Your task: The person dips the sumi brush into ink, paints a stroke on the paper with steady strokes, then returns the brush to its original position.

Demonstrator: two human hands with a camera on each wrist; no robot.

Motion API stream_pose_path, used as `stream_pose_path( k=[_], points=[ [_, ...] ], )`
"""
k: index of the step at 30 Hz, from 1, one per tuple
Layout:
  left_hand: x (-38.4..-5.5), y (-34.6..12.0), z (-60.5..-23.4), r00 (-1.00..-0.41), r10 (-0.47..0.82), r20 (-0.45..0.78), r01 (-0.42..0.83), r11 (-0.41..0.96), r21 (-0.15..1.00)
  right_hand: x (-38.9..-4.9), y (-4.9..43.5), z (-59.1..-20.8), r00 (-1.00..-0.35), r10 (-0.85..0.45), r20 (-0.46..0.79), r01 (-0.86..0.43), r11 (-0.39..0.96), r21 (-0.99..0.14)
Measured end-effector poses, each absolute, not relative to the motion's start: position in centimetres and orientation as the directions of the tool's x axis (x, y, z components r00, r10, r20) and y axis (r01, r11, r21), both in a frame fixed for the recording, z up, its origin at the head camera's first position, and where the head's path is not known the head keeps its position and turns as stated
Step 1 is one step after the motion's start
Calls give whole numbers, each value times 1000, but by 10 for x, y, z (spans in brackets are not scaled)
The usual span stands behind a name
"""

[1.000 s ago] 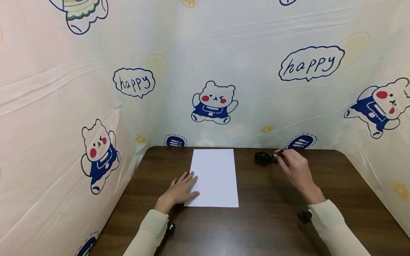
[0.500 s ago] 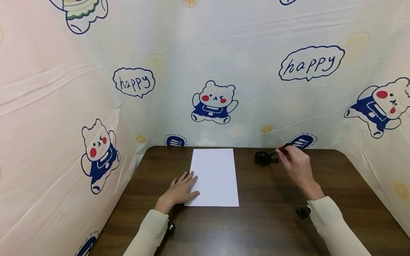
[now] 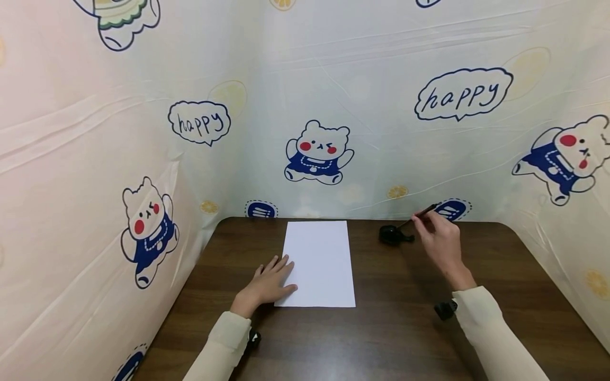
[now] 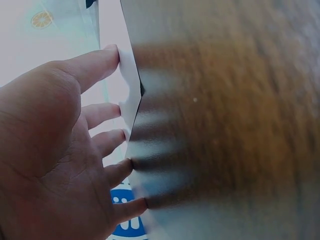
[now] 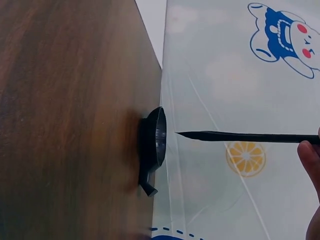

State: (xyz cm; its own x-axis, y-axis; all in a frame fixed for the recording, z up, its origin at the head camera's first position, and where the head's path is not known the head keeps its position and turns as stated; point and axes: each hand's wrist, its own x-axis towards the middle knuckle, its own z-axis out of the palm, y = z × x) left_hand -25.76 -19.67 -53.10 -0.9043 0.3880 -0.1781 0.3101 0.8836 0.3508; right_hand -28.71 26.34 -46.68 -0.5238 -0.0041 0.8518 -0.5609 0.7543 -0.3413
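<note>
My left hand (image 3: 263,286) lies spread on the left edge of a white sheet of paper (image 3: 316,264), fingers extended. In the left wrist view, the fingertips (image 4: 111,57) rest along the sheet's edge. Between thumb and fingers, my right hand (image 3: 443,243) pinches a slim dark ink brush (image 3: 425,211), tilted with its upper end to the right. A small black dish (image 3: 389,236) with a short stub of a handle stands on the table just left of that hand. The right wrist view shows the brush's pointed tip just above the open mouth of the dish (image 5: 151,140).
The brown wooden table (image 3: 314,344) ends at a pale curtain (image 3: 376,132) printed with bears and lemon slices. This curtain also runs along both sides. Small black cameras (image 3: 445,310) are strapped to both wrists.
My right hand and forearm have shifted slightly, and the brush is raised at a clearer slant, more of its length showing between fingers and dish. The left hand and paper have stayed put.
</note>
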Motion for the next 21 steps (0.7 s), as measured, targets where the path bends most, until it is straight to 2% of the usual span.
stream_pose_path(
  k=[21],
  points=[
    [-255, -195, -525, -907, 375, -193, 298, 894, 335, -311, 267, -467, -601, 120, 790, -470, 747, -470]
  ],
)
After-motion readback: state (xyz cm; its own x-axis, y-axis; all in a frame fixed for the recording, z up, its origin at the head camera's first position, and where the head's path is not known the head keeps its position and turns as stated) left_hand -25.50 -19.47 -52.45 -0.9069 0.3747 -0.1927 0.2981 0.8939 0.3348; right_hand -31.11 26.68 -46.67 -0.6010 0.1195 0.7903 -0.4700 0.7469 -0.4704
